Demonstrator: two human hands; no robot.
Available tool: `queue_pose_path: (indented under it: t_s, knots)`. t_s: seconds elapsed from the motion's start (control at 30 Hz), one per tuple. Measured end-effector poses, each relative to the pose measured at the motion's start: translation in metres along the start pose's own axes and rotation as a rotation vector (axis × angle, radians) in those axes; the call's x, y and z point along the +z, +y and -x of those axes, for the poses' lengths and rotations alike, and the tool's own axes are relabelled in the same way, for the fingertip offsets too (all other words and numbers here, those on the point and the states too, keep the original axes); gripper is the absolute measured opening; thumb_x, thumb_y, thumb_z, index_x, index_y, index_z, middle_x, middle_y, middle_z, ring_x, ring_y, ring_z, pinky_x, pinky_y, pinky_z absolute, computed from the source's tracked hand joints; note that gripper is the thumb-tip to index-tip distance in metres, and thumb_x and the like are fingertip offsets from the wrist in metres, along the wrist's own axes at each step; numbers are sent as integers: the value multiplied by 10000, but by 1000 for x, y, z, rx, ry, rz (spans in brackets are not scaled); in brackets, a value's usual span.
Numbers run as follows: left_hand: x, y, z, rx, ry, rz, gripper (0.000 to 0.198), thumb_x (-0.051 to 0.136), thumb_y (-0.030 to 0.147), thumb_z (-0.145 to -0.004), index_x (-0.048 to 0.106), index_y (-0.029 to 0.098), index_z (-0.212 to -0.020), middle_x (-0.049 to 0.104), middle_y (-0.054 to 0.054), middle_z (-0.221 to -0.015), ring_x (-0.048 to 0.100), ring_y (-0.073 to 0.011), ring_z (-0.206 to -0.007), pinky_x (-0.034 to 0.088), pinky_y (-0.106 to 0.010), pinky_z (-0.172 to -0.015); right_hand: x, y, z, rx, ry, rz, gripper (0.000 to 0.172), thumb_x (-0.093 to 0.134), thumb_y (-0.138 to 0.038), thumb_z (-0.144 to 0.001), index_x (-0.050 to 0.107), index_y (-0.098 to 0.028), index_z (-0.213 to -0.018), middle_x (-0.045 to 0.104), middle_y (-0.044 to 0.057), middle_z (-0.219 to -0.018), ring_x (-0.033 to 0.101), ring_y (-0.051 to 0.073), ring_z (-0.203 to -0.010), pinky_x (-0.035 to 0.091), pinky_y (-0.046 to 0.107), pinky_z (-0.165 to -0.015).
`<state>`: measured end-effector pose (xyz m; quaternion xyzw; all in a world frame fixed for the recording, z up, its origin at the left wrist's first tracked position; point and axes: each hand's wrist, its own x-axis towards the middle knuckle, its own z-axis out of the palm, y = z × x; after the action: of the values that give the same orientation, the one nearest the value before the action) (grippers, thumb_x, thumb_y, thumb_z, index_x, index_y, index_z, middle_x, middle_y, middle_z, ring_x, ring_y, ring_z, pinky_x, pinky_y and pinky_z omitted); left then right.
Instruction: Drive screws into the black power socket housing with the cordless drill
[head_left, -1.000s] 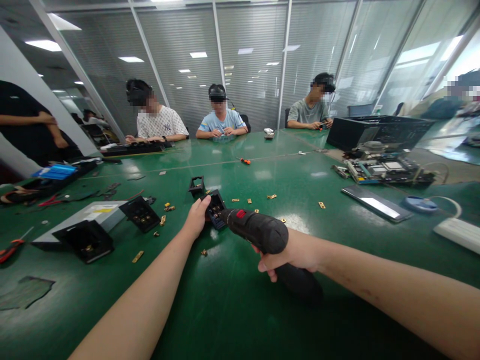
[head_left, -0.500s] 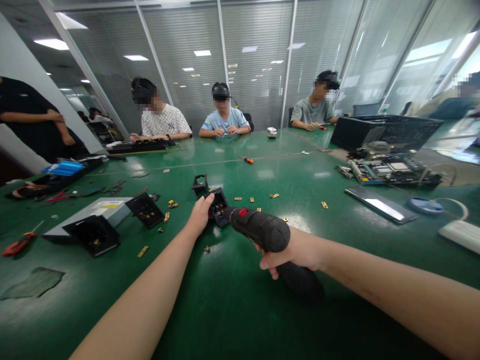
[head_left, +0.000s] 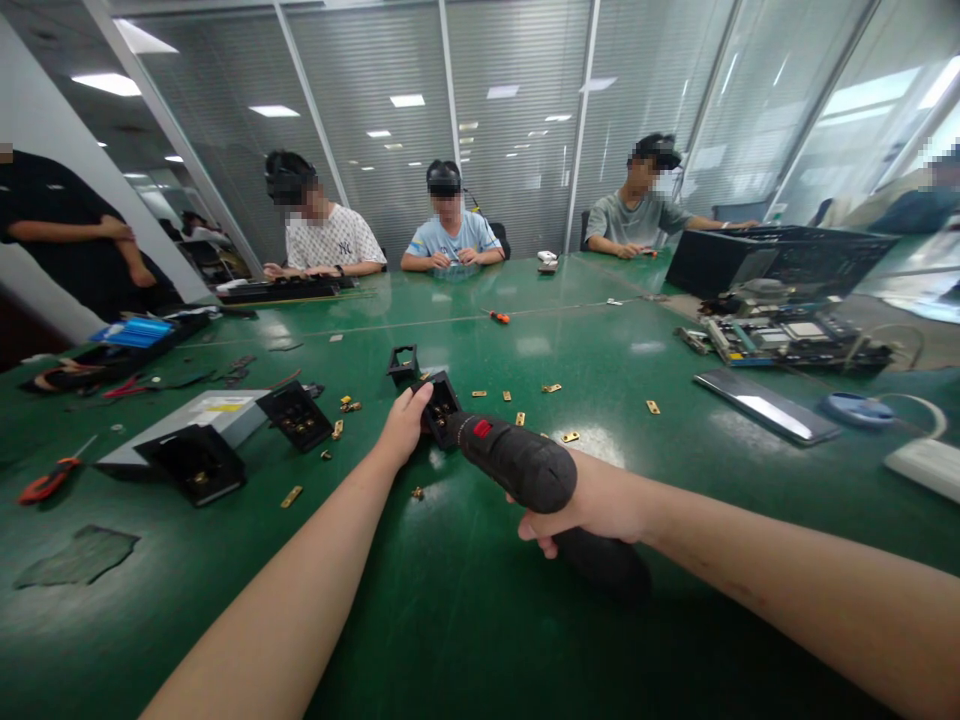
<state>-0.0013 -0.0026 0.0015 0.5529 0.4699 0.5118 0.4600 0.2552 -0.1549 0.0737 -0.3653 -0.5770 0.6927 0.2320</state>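
Observation:
My left hand [head_left: 405, 425] is closed on the edge of a small black plastic housing [head_left: 441, 405] with brass parts inside, tilted up on the table. In my right hand [head_left: 574, 505] is a black cordless drill [head_left: 517, 462] with a red mark, gripped by its handle. Its front end reaches the housing; the very tip is hidden inside or behind the rim. Just behind stands a black open frame [head_left: 403, 365]. To the left are two similar black housings, one [head_left: 296, 415] by a grey metal box and another [head_left: 196, 465] nearer me.
Several small brass plates [head_left: 552, 388] lie scattered on the green table [head_left: 480, 620]. An orange screwdriver [head_left: 500, 317] lies farther back, another [head_left: 49, 485] at left. A phone [head_left: 765, 405], a circuit board [head_left: 795, 335] and a black case [head_left: 780, 258] are at right. Several people sit opposite.
The view has shifted slightly. My hands, the housing and the drill keep nearly the same places relative to each other. A person at the far right has stretched an arm toward the black case.

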Motion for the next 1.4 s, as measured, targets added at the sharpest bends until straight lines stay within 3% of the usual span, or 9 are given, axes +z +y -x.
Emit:
queue_pose_path:
  t_s: [0.4,0.93,1.4]
  knots:
    - [-3,-5,-3,3,-13,3,591,598,662,-778,655,130,-1028,708,-86,-891,673,-232,-778,535,-327,-655,1,-2,0,49,27,-96,398,765,-86,-587,546,-164,-911,611,-58,-583,591,119,-450,517,242,-462]
    - [-1,-2,0,-31,19,33,595,625,654,-753,650,138,-1048,712,-86,-904,681,-234,-771,541,-328,-636,-2,-1,0,35,27,-112,315,761,-119,-602,537,-169,-817,619,-42,-554,595,127,-455,488,229,-450]
    - [1,1,2,-40,20,40,584,620,652,-759,650,147,-1050,713,-72,-868,681,-223,-733,545,-321,-606,-2,4,-2,38,43,-104,340,798,-134,-554,588,-147,-822,628,-36,-547,602,124,-456,505,231,-479]
